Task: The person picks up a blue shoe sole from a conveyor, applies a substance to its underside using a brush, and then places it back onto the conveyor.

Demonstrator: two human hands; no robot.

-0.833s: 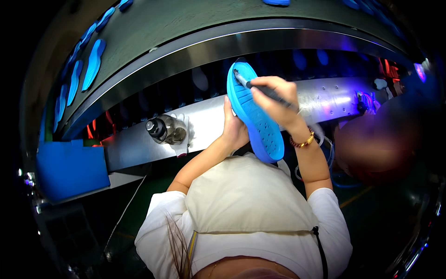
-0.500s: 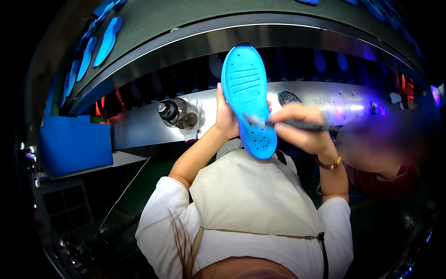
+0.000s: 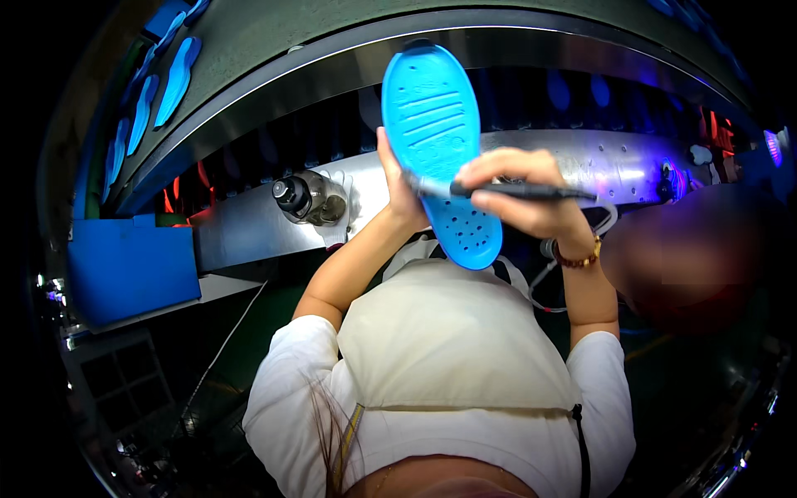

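Note:
A bright blue shoe sole (image 3: 433, 108) is held up in front of me, its ridged end away from me and its holed end near my apron. My left hand (image 3: 400, 192) grips its left edge around the middle, with the fingers mostly hidden behind it. In my right hand (image 3: 535, 187) is a black-handled brush (image 3: 531, 192), pinched between thumb and fingers. Its pale tip is blurred and lies across the narrow middle of the sole, by the left edge.
Beyond the sole runs a metal-edged conveyor (image 3: 332, 51), with more blue soles (image 3: 177, 83) at its left. A dark-capped bottle (image 3: 305, 197) stands on the metal ledge (image 3: 241, 241). A blue box (image 3: 133, 270) is at the left. Another person (image 3: 689, 249) is close on my right.
The sole has shifted slightly away from me, and its holed end has swung a little right. The brush has moved left across its middle. A pale cable now shows beside my right wrist.

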